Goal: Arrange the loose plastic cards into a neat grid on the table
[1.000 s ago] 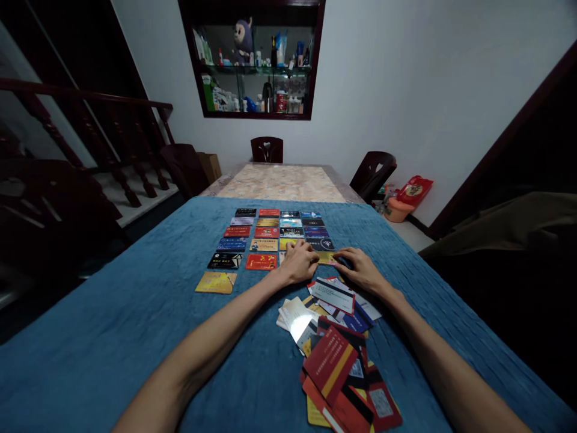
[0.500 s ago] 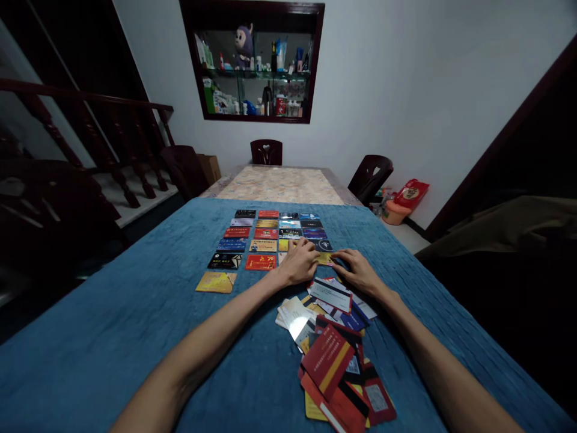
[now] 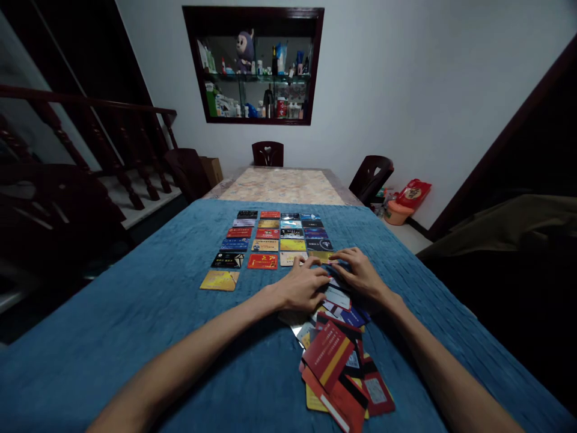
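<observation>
Both hands, left hand (image 3: 301, 288) and right hand (image 3: 360, 275), rest fingers-down, gripping nothing, on the loose card pile (image 3: 336, 355) mid-table; cards look thin, stiff, slippery—best lifted by an edge.

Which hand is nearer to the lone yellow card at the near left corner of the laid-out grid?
Left. The left hand lies to the right of the yellow card, apart from it, on the loose pile of cards. The right hand is farther right, beyond the left.
</observation>
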Motion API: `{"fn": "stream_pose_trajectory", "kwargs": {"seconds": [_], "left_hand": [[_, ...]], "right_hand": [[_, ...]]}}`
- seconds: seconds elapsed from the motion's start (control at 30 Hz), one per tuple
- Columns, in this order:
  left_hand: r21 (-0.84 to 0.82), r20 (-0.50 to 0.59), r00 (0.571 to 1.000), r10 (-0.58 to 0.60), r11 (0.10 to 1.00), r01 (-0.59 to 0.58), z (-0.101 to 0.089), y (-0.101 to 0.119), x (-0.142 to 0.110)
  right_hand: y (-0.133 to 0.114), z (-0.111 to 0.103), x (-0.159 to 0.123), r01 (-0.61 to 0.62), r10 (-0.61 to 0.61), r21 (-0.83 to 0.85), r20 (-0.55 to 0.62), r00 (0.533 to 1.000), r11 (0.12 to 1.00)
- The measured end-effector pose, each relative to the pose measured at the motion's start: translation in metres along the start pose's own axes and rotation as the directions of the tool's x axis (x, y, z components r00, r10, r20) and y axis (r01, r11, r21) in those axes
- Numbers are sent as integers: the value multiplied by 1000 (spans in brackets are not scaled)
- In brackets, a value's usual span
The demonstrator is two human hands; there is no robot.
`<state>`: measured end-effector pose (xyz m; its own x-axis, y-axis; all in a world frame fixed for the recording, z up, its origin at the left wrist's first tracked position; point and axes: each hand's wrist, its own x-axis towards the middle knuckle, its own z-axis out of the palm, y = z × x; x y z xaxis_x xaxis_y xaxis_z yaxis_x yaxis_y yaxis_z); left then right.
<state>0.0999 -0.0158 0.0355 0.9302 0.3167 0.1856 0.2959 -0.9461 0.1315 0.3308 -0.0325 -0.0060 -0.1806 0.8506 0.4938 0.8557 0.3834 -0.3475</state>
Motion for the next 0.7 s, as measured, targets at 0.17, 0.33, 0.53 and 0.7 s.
{"fn": "stream_pose_trajectory", "kwargs": {"seconds": [0.17,0.33,0.53,0.7], "left_hand": [[-27,14,1000,-26,999,26,3,-6,-7],[-27,-6,1000,-20,999,20,5,-11,-10],[77,14,996,83,994,-84,2,-10,-17],[180,30,987,157,971,-160,2,-9,-23]], "right_hand": [[-10,0,1,38,-40,34,42,998,999],[-15,-1,1,63,-66,47,74,995,997],[-19,-2,0,78,-82,50,90,993,996],[-19,0,0,92,-97,53,103,990,994]]}}
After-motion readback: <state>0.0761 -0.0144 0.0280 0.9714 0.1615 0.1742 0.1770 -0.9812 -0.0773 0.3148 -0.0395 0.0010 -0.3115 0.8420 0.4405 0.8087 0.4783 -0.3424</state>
